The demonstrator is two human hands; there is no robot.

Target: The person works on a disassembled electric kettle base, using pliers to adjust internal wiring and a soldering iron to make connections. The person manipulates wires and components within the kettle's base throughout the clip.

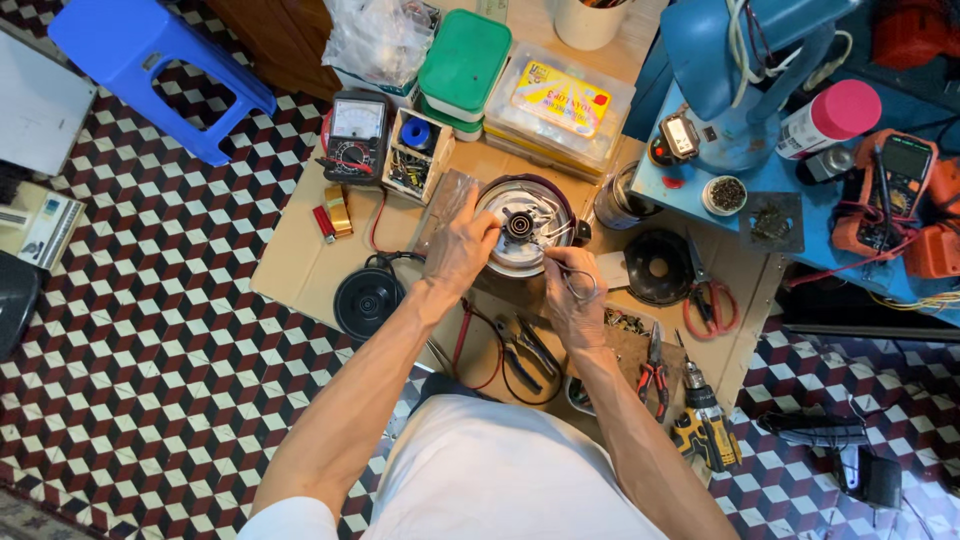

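Left hand (458,250) clasped on rim of round motor (524,225) lying on cardboard (300,270); right hand (572,295) pinching thin wires (580,285) just beside it.

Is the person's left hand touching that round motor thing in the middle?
Touching. The head view shows the left hand resting on the rim of the round motor, fingers overlapping its left edge with no gap.

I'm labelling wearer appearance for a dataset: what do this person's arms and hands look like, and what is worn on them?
Both arms are bare from the upper arm down, lean and sinewy. The left hand and right hand wear no gloves; no watch, ring or bracelet is visible. A white short sleeve shows at the left shoulder, part of a white shirt.
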